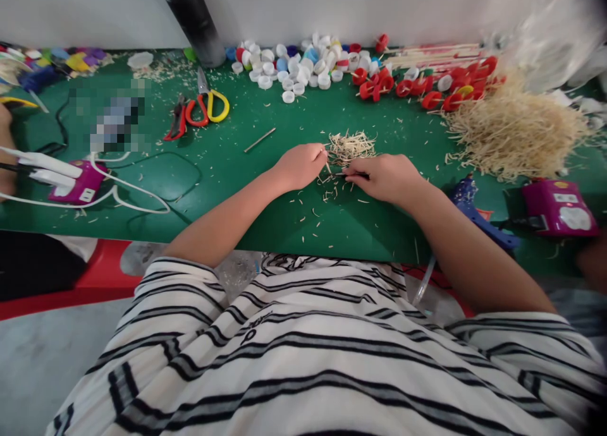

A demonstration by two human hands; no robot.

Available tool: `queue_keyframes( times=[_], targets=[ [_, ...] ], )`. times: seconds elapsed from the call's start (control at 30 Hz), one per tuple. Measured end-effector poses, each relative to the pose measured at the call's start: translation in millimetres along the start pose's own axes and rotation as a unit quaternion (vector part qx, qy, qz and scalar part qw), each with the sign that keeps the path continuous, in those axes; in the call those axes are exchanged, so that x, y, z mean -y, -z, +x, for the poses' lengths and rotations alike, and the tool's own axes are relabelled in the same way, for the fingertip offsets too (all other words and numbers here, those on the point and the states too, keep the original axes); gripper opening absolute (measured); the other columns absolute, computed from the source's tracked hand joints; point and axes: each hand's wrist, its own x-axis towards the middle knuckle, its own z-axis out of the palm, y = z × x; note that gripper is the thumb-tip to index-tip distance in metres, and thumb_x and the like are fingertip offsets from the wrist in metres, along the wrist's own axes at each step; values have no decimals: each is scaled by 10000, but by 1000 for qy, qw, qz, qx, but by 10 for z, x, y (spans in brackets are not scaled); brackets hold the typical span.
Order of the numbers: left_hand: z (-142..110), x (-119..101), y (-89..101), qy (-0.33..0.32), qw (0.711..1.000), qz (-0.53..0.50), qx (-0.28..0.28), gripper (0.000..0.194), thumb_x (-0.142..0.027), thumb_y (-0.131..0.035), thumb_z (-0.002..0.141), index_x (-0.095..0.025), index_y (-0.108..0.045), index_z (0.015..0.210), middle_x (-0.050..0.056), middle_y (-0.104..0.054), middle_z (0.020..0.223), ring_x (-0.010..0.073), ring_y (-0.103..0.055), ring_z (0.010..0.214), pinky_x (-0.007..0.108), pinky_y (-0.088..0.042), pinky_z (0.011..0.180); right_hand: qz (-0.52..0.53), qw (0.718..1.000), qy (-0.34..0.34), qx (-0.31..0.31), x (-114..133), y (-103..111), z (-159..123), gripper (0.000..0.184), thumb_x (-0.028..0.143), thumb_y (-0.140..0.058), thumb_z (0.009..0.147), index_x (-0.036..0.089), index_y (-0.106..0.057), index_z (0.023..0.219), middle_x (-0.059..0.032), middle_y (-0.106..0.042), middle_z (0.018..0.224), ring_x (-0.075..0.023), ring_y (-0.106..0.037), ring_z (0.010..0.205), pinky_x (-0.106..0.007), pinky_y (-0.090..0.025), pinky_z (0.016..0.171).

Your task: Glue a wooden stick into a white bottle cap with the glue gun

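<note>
My left hand (303, 165) is closed in a pinch on a thin pale wooden stick (328, 166), whose end points down toward the table. Facing it, my right hand (386, 178) grips a slim dark tool (362, 175); its narrow tip reaches toward the stick, and its kind is mostly hidden by the fingers. Just beyond both hands lies a small heap of pale wood shavings (351, 145). Loose curls and slivers are scattered on the green table (265, 215) beneath and in front of the hands.
White and coloured bottle caps (303, 66) line the back, beside red caps with sticks (379, 85). A big shavings pile (516, 129) and blue glue gun (478, 215) lie right. Scissors (208, 104), red-handled pliers (177, 120), a thin rod (260, 139) and purple power sockets (80, 183) lie left.
</note>
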Motion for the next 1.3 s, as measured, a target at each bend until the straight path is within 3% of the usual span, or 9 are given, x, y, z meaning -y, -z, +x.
queue_keyframes(
  times=[0.2, 0.43, 0.6, 0.87, 1.3],
  targets=[
    [6, -15, -2, -8, 1000, -6, -3, 389, -297, -390, 1110, -240, -363, 726, 7, -479, 722, 169, -422, 679, 370, -262, 682, 11, 998, 8, -57, -16, -19, 27, 288, 396, -548, 1072, 328, -806, 1181, -10, -867, 1150, -248, -769, 986, -324, -349, 672],
    [21, -19, 7, 7, 1000, -26, -13, 424, -300, -421, 1094, -244, -349, 680, 0, -454, 669, 173, -439, 663, 364, -277, 682, 39, 999, -18, -16, -61, -6, 48, 247, 384, -604, 1023, 328, -796, 1167, 5, -860, 1061, -234, -735, 888, -317, -382, 673],
    [3, -45, 20, -2, 999, -39, -10, 444, -299, -430, 1095, -246, -341, 663, -8, -435, 646, 171, -430, 645, 363, -273, 680, 21, 1000, -7, 10, -73, 5, -2, 244, 387, -585, 1039, 322, -792, 1149, -5, -859, 1043, -233, -735, 881, -312, -334, 642],
    [-16, -113, 21, 7, 999, -51, -8, 529, -317, -452, 1103, -239, -300, 602, -17, -361, 565, 158, -360, 576, 377, -227, 648, 20, 999, 14, -44, -62, -15, 20, 278, 390, -544, 1059, 328, -798, 1151, -8, -864, 1102, -227, -750, 926, -306, -335, 660],
    [2, -70, -5, 0, 999, -50, -19, 535, -357, -447, 1095, -244, -286, 598, -7, -355, 553, 163, -343, 556, 394, -224, 638, 24, 1000, -12, 16, -75, 28, 5, 188, 384, -607, 1022, 331, -778, 1081, 10, -848, 1001, -222, -719, 835, -307, -339, 630]
  ],
)
